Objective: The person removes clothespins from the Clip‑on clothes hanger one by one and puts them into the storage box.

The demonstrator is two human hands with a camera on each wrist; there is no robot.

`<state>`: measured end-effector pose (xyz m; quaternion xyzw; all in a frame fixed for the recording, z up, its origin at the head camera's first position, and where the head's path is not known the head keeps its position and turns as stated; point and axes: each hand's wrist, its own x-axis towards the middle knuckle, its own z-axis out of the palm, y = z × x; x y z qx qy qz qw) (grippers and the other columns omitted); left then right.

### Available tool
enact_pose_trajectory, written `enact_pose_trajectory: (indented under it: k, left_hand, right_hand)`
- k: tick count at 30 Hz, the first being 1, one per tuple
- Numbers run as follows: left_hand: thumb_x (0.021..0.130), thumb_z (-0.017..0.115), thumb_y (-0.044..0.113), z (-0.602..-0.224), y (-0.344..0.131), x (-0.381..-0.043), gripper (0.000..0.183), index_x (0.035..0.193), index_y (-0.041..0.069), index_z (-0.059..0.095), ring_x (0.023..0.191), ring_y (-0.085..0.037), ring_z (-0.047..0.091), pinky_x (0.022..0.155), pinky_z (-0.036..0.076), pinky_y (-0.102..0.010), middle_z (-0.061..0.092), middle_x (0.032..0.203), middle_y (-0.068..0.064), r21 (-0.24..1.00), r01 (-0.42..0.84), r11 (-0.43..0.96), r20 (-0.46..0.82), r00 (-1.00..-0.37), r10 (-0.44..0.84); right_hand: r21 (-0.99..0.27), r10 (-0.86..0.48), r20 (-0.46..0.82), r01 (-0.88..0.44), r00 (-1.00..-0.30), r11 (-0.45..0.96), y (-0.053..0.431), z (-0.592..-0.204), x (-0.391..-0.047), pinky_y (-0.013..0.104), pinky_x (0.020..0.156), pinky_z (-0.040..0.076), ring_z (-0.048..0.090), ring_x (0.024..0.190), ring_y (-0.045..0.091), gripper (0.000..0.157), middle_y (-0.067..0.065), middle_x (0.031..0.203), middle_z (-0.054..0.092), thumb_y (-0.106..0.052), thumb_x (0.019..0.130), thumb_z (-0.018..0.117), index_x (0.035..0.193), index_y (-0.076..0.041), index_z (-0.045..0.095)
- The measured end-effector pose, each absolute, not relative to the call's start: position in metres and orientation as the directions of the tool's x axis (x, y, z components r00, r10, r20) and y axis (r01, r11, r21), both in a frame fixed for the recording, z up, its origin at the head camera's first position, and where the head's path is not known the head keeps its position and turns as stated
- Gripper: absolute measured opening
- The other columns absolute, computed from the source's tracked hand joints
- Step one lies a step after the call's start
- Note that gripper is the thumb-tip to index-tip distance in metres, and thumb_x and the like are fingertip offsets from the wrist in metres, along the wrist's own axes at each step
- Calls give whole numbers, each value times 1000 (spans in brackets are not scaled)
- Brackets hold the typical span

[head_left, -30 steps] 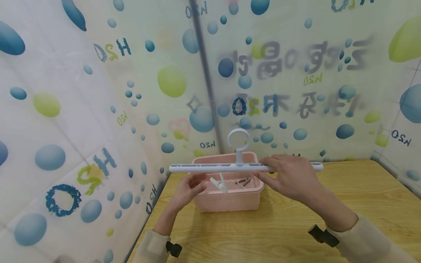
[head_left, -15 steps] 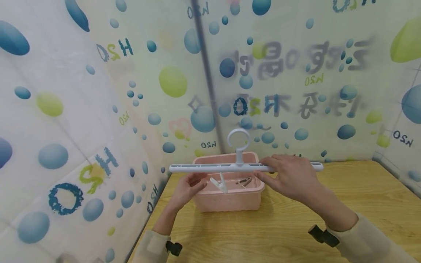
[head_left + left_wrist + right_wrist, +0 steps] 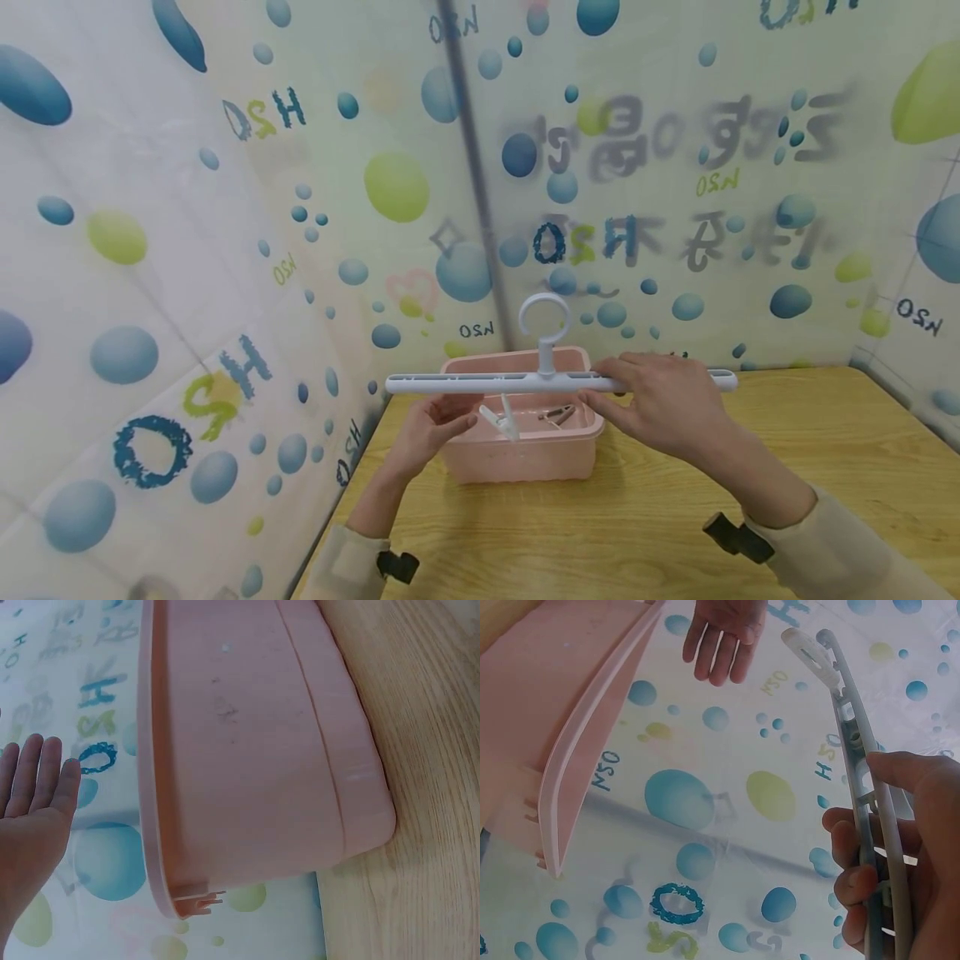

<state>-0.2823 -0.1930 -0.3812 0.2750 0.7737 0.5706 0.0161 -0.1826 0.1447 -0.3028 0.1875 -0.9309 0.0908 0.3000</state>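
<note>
My right hand (image 3: 663, 400) grips the right half of a pale clothes hanger (image 3: 465, 383), held level above the pink basin, its round hook up. In the right wrist view, fingers and thumb curl round the slotted bar of that hanger (image 3: 876, 825). Just under the bar, left of the hook, is a white clothespin (image 3: 501, 421); whether it is fixed to the bar is hard to tell. My left hand (image 3: 431, 427) is beside the clothespin, apart from it. Its fingers look straight in the left wrist view, where the left hand (image 3: 34, 799) holds nothing.
The pink basin (image 3: 517, 460) stands on the wooden table (image 3: 675, 517) near the back wall. A brownish clothespin (image 3: 557, 415) lies inside it. A patterned curtain (image 3: 390, 250) hangs behind the table and along its left side.
My left hand has shifted slightly right, towards the white clothespin. The head view has turned a little. My right hand and the hanger keep the same place in it.
</note>
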Motion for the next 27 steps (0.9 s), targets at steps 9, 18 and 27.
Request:
enact_pose_trajectory:
  k: [9, 18, 27]
  left_hand:
    - [94, 70, 16, -377, -191, -279, 43, 134, 5, 58, 125, -19, 63, 98, 53, -29, 60, 137, -23, 889, 448, 93, 344, -788, 511]
    - [95, 67, 10, -372, -185, -275, 42, 133, -3, 56, 119, -19, 66, 94, 55, -29, 68, 127, -10, 878, 477, 35, 382, -744, 549]
    - [96, 62, 2, -368, -182, -273, 40, 133, -9, 53, 107, -13, 68, 86, 56, -28, 68, 122, -8, 863, 503, -36, 418, -673, 610]
  right_hand:
    - [-40, -308, 627, -425, -715, 904, 145, -302, -185, 31, 53, 45, 67, 69, 14, 37, -7, 91, 75, -54, 90, 65, 108, -24, 74]
    - [-43, -303, 638, -426, -708, 903, 146, -300, -186, 32, 53, 46, 68, 70, 14, 36, -7, 90, 74, -54, 89, 66, 107, -23, 74]
    - [-40, -306, 633, -425, -711, 904, 147, -299, -187, 31, 53, 45, 66, 69, 12, 36, -8, 88, 74, -55, 90, 64, 106, -24, 74]
